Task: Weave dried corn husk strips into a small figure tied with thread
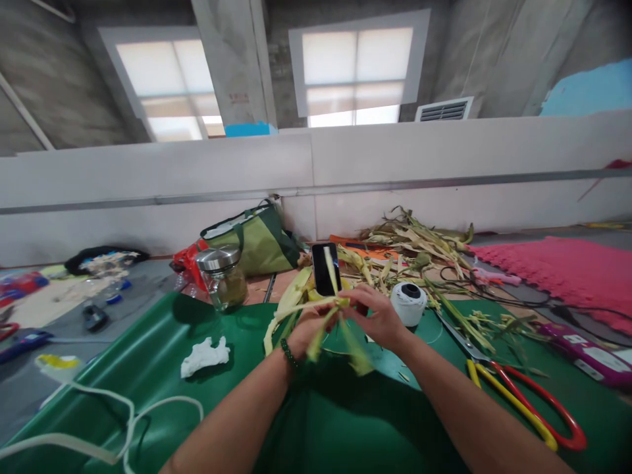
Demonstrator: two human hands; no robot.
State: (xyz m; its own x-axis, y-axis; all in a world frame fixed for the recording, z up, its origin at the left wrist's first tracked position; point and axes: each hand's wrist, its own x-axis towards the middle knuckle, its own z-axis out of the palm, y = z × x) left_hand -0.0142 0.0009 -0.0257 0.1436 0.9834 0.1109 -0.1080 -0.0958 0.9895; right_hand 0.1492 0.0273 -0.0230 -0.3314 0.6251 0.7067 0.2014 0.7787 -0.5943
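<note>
Both my hands meet over the green mat (162, 355), pinching pale yellow-green leaf strips (345, 339). My left hand (307, 329), with a green bead bracelet at the wrist, is closed on the strips from the left. My right hand (378, 316) is closed on the same strips from the right. Loose ends hang down and one strip sticks up in front of a black phone (326, 268). A white thread spool (409, 301) stands just right of my right hand.
Red-and-yellow-handled scissors (523, 395) lie at the right. A heap of dry husks (419, 247) sits behind. A glass jar (223, 278), a green bag (261, 240), crumpled white tissue (205, 355), a white cord (99, 421) and a pink mat (557, 270) surround the work area.
</note>
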